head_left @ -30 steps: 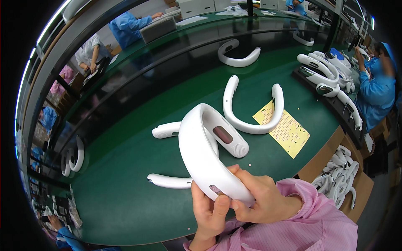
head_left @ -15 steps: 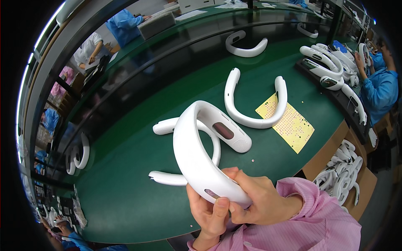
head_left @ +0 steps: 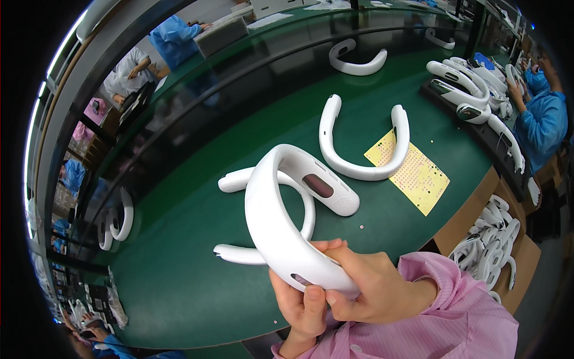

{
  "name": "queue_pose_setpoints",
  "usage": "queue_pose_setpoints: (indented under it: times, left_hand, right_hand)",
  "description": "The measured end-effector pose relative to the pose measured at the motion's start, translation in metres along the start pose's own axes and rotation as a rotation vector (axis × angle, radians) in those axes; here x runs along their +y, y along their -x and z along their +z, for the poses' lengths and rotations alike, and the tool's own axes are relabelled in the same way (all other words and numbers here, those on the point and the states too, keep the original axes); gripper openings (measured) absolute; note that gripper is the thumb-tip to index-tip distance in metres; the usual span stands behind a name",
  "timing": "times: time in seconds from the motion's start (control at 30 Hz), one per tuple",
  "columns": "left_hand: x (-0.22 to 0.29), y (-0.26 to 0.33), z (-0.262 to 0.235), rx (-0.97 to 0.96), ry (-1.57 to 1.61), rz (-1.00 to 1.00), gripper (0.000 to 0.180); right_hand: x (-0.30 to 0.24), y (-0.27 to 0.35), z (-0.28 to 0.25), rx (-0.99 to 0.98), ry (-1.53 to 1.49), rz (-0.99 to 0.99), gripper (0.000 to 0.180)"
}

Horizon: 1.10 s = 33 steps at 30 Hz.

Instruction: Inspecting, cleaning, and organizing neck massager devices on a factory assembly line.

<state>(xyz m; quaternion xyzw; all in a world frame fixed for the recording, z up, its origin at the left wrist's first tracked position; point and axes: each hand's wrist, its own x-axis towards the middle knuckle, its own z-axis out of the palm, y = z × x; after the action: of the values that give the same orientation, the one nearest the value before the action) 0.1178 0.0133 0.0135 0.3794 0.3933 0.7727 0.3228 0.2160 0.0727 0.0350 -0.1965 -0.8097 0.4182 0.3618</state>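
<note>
Both my hands hold a white, curved neckband device (head_left: 262,209) above the green table. Its upper arm has a dark oval window and a perforated end; a smaller window shows near my thumbs. My left hand (head_left: 300,308) grips the lower arm from beneath, thumb beside the small window. My right hand (head_left: 376,284) is closed around that arm's end, partly hiding it. A second white neckband (head_left: 239,254) lies behind the held one, partly covered from view. Farther off, a third neckband (head_left: 363,172) rests with one arm over a yellow sheet of small round stickers (head_left: 421,186).
A dark tray (head_left: 487,140) at the right carries several white neckbands. Below it, a cardboard box (head_left: 529,272) holds many white curved parts. A person in blue (head_left: 543,125) works beyond the tray. A dark glossy panel (head_left: 239,78) borders the table's far side.
The held neckband has tilted very slightly, and its small window is turned a little farther away. My grip stays the same. The view has shifted slightly.
</note>
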Motion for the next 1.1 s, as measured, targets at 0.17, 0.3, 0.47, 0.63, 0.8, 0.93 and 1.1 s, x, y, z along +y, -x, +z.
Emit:
queue_pose_setpoints:
  times: [0.17, 0.3, 0.47, 0.63, 0.8, 0.93, 1.1]
  left_hand:
    - [-0.002, 0.007, -0.005, 0.041, -0.015, 0.017, 0.054]
    - [-0.002, 0.009, -0.008, 0.061, -0.024, 0.009, 0.052]
    - [-0.001, 0.012, -0.011, 0.082, -0.049, 0.002, 0.052]
    - [-0.001, 0.01, -0.012, 0.075, -0.05, -0.112, 0.065]
    - [0.016, -0.006, -0.007, -0.152, 0.123, -0.352, 0.074]
    - [0.003, -0.019, -0.001, -0.522, -0.261, -0.097, 0.085]
    - [0.005, -0.032, 0.021, -0.712, -0.456, -0.102, 0.074]
  right_hand:
    - [0.0, 0.004, 0.01, 0.026, 0.084, -0.015, 0.037]
    - [0.0, 0.003, 0.014, 0.052, 0.113, -0.032, 0.035]
    - [0.004, 0.004, 0.021, 0.054, 0.093, -0.029, 0.036]
    - [0.004, 0.005, 0.016, 0.015, 0.035, 0.039, 0.036]
    - [0.011, 0.01, -0.004, 0.049, -0.225, 0.119, 0.041]
    - [0.017, 0.018, -0.022, 0.11, -0.305, 0.065, 0.053]
    - [0.002, 0.034, -0.046, 0.366, -0.621, 0.287, 0.088]
